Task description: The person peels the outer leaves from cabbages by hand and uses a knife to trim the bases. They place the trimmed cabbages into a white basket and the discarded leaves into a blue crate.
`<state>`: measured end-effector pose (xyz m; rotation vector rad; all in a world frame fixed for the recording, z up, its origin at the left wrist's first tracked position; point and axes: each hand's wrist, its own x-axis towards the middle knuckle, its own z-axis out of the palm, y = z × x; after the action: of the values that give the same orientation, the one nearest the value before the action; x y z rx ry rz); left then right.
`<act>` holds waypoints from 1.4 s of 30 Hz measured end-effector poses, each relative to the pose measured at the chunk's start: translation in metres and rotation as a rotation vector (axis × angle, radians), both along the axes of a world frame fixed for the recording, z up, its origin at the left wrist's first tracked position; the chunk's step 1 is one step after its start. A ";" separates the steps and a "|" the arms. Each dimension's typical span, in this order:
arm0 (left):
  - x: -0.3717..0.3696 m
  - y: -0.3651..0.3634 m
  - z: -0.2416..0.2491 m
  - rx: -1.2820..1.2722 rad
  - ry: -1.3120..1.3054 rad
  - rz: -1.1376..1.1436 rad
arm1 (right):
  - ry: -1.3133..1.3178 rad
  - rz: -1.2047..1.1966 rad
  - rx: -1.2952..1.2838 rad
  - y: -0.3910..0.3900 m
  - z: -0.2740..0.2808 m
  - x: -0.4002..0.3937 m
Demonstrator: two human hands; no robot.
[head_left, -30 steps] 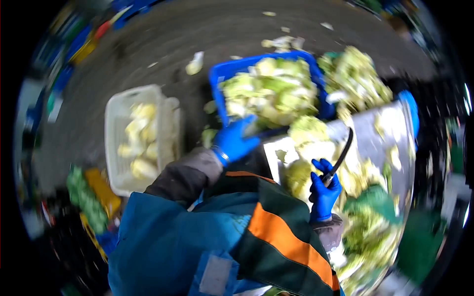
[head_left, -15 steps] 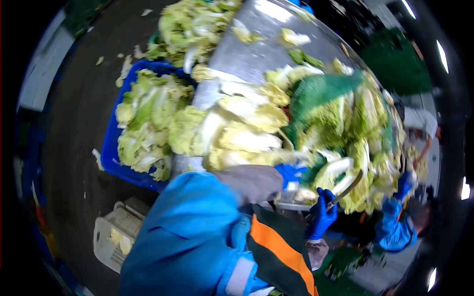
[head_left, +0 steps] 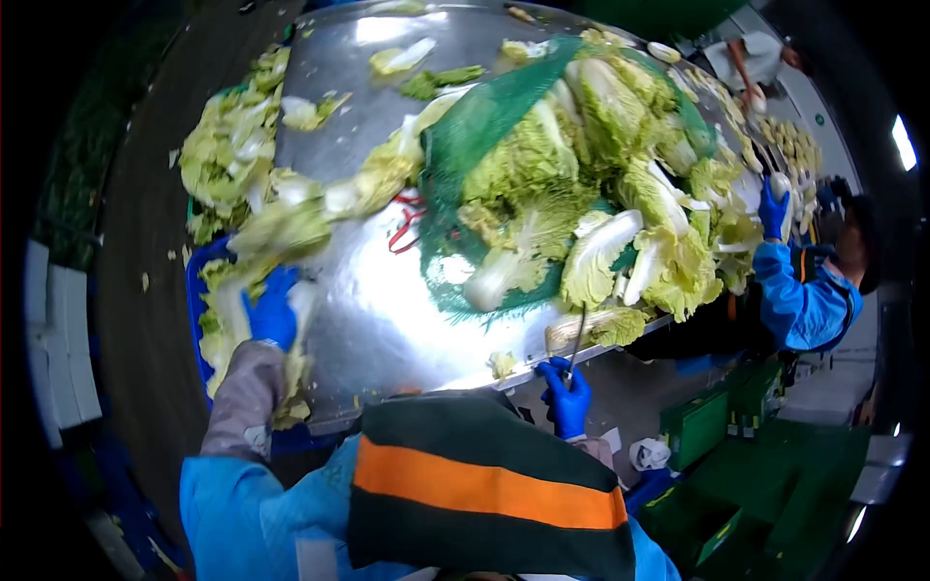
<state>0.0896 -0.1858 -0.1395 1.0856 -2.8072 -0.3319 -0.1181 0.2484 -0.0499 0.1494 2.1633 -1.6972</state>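
Observation:
My left hand (head_left: 272, 308), in a blue glove, lies with fingers apart against pale Chinese cabbage leaves (head_left: 230, 315) at the table's left edge. These leaves spill over the blue crate (head_left: 199, 266), hiding most of it. More leaves (head_left: 291, 225), blurred by motion, lie just beyond this hand. My right hand (head_left: 566, 395), also blue-gloved, is closed round the handle of a knife (head_left: 578, 341) at the table's front edge. The blade points away from me, towards a cut cabbage piece (head_left: 601, 327). Behind it, cabbage heads (head_left: 533, 145) rest in and around a green net bag (head_left: 450, 160).
The metal table (head_left: 363, 315) carries scattered leaves and a red strap (head_left: 405, 228). Another leaf heap (head_left: 228, 155) stands at its far left. A co-worker in a blue sleeve (head_left: 804, 300) works at the right, another person (head_left: 751, 63) farther back. Green crates (head_left: 696, 426) stand lower right.
My left hand has moved left across the table to the crate, and the pile of loose leaves has shifted left with it. The view has turned; my right hand still holds the knife.

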 end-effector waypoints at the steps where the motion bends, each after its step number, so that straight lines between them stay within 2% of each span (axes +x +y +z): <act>1: 0.010 -0.015 -0.004 0.043 -0.029 0.121 | 0.051 0.040 -0.002 0.002 -0.008 -0.010; 2: 0.016 -0.034 -0.019 -0.084 -0.191 0.255 | 0.098 0.078 0.000 0.006 -0.015 -0.018; 3: -0.006 -0.011 0.029 -0.171 -0.171 0.309 | 0.133 0.084 0.000 0.012 -0.018 -0.028; 5: -0.046 -0.025 0.036 0.233 0.338 0.145 | 0.214 0.094 -0.008 0.024 -0.022 -0.062; 7: -0.125 0.026 0.089 0.387 0.635 -0.051 | 0.248 0.027 -0.008 0.041 -0.031 -0.094; 9: -0.208 0.075 0.141 0.694 0.667 -0.245 | 0.228 -0.039 -0.029 0.057 -0.032 -0.122; 11: -0.292 0.115 0.164 1.008 0.640 -0.285 | 0.194 -0.071 -0.045 0.069 -0.039 -0.139; 13: -0.379 0.146 0.188 1.120 0.516 -0.191 | 0.201 -0.048 0.011 0.079 -0.048 -0.150; 15: -0.464 0.174 0.196 0.863 0.591 -0.275 | 0.220 -0.044 -0.003 0.080 -0.048 -0.150; 17: -0.539 0.200 0.196 0.450 0.587 -0.301 | 0.185 -0.049 -0.027 0.081 -0.048 -0.149; 19: -0.590 0.231 0.213 0.230 0.324 -0.182 | 0.130 -0.059 -0.078 0.083 -0.048 -0.150; 20: -0.607 0.244 0.225 0.246 0.128 -0.116 | 0.111 -0.054 -0.082 0.084 -0.048 -0.151; 23: -0.640 0.247 0.193 0.142 0.015 -0.020 | 0.036 -0.050 -0.096 0.085 -0.043 -0.155; 25: -0.634 0.248 0.186 0.068 0.177 -0.046 | -0.026 -0.039 -0.109 0.087 -0.035 -0.157; 27: -0.629 0.216 0.154 -0.113 0.404 -0.243 | -0.077 -0.049 -0.149 0.088 -0.038 -0.161; 28: -0.621 0.204 0.159 -0.092 0.424 -0.300 | -0.091 -0.049 -0.163 0.089 -0.038 -0.163; 29: -0.611 0.197 0.168 -0.014 0.483 -0.309 | -0.110 -0.049 -0.177 0.089 -0.037 -0.162; 31: -0.583 0.168 0.178 0.300 0.663 -0.547 | -0.103 -0.027 -0.160 0.091 -0.038 -0.163; 33: -0.549 0.153 0.194 0.653 0.728 -0.575 | -0.083 -0.010 -0.170 0.092 -0.040 -0.163; 35: -0.505 0.149 0.209 1.097 0.707 -0.361 | -0.054 -0.004 -0.196 0.092 -0.042 -0.161; 36: -0.481 0.144 0.205 1.259 0.753 -0.328 | -0.066 -0.014 -0.196 0.092 -0.045 -0.160; 37: -0.446 0.131 0.188 1.339 0.727 -0.056 | -0.057 -0.028 -0.210 0.091 -0.047 -0.161; 38: -0.412 0.121 0.172 1.635 0.815 0.144 | -0.051 -0.047 -0.221 0.090 -0.047 -0.161; 39: -0.378 0.121 0.164 1.628 0.892 0.255 | -0.050 -0.066 -0.229 0.090 -0.049 -0.159; 41: -0.310 0.127 0.158 1.695 0.819 0.280 | 0.022 -0.043 -0.223 0.092 -0.060 -0.158; 42: -0.274 0.119 0.151 1.577 0.751 0.270 | 0.016 -0.054 -0.218 0.092 -0.059 -0.159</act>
<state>-0.1846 -0.0665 0.0113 1.0004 -1.3276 -2.4115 -0.2767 0.3406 -0.1089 0.1353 1.9843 -1.9567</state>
